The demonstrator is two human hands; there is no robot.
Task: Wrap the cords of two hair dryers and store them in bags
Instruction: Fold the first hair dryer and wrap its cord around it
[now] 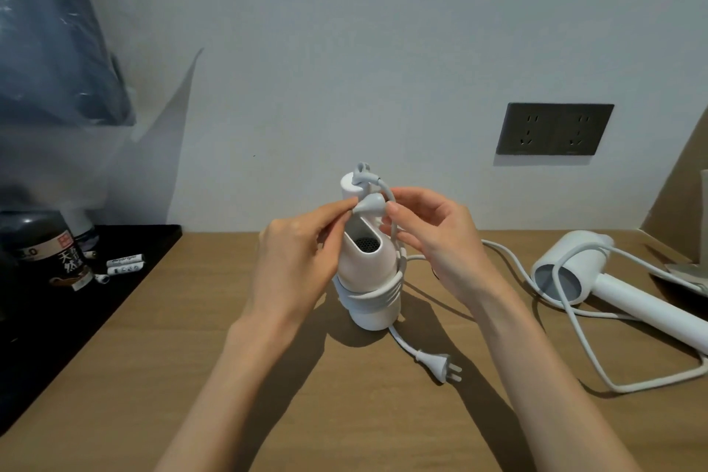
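A white hair dryer [366,272] stands on end at the middle of the wooden table [191,356]. Its cord is wound several times round the body, and the plug [440,363] trails loose on the table in front. My left hand [302,253] pinches a grey strap end [368,204] near the top of the dryer. My right hand [433,238] holds the cord just right of that strap. A second white hair dryer [597,276] lies on its side at the right, its cord [574,322] unwound in loose loops.
A dark wall socket [553,129] sits above the table at the right. On a black surface [57,318] at the left stand a dark bottle [49,249] and small white batteries [124,265]. Plastic-wrapped dark bulk [53,50] fills the upper left.
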